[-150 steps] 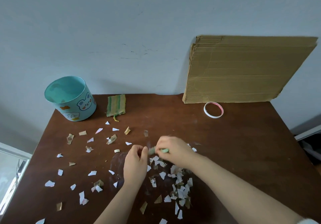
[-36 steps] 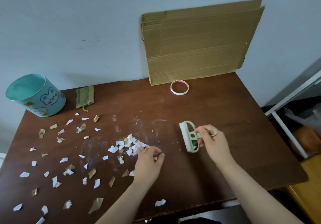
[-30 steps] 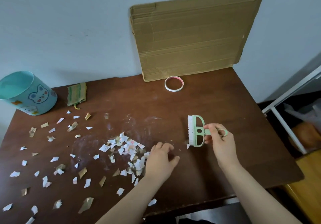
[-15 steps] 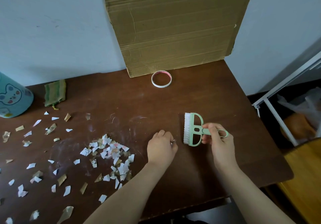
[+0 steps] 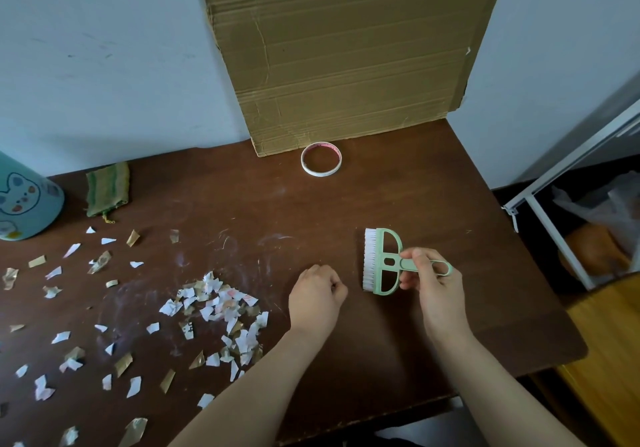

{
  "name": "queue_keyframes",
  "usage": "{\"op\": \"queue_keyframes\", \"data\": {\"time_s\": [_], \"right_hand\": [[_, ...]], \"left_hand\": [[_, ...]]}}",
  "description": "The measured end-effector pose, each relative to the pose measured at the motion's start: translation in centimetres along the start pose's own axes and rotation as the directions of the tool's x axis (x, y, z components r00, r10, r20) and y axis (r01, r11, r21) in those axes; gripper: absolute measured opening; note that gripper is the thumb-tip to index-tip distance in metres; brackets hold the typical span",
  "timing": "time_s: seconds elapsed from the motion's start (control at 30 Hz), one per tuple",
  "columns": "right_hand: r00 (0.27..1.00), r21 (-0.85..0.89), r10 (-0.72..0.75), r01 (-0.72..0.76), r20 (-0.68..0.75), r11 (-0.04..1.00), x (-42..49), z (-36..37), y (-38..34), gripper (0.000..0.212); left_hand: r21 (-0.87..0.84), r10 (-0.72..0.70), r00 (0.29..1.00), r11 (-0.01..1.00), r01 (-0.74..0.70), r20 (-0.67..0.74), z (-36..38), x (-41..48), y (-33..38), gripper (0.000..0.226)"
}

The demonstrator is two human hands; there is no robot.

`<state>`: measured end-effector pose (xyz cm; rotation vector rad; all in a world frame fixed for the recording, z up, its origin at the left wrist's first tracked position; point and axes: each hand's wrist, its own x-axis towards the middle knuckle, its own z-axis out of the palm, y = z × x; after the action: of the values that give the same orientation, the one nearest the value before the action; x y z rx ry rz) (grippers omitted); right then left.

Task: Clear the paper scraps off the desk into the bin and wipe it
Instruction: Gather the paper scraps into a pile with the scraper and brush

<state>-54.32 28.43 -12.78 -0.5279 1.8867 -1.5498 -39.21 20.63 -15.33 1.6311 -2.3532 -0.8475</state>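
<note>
White and tan paper scraps (image 5: 214, 308) lie heaped at the middle left of the brown desk (image 5: 450, 186). More loose scraps (image 5: 69, 308) are scattered toward the left edge. The teal bin (image 5: 24, 200) with a bear picture stands at the far left, partly cut off. A green cloth (image 5: 107, 190) lies beside it. My right hand (image 5: 436, 287) pinches the handle of a small green brush (image 5: 381, 261), with its white bristles pointing left. My left hand (image 5: 317, 296) rests on the desk just left of the bristles. Its fingers are curled under and nothing shows in them.
A cardboard sheet (image 5: 346, 55) leans on the wall at the back. A white tape ring (image 5: 321, 159) lies in front of it. Beyond the desk's right edge stands a white rack (image 5: 561, 183) with a plastic bag (image 5: 595, 204), above a wooden floor.
My left hand left the scrap pile, moved right to the brush and curled its fingers. The right hand has held the brush in about the same spot.
</note>
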Motion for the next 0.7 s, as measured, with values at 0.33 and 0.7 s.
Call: {"op": "queue_keyframes", "data": {"time_s": [0.33, 0.7], "right_hand": [[0.997, 0.015, 0.047, -0.048, 0.06, 0.999, -1.8, 2.9, -0.9, 0.026], [0.987, -0.024, -0.01, 0.014, 0.159, 1.0, -4.2, 4.5, -1.5, 0.027]], "left_hand": [[-0.254, -0.137, 0.986, 0.961, 0.11, -0.09, -4.4, -0.9, -2.0, 0.011], [-0.311, -0.233, 0.962, 0.933, 0.179, -0.144, -6.6, -5.7, -5.4, 0.02]]}}
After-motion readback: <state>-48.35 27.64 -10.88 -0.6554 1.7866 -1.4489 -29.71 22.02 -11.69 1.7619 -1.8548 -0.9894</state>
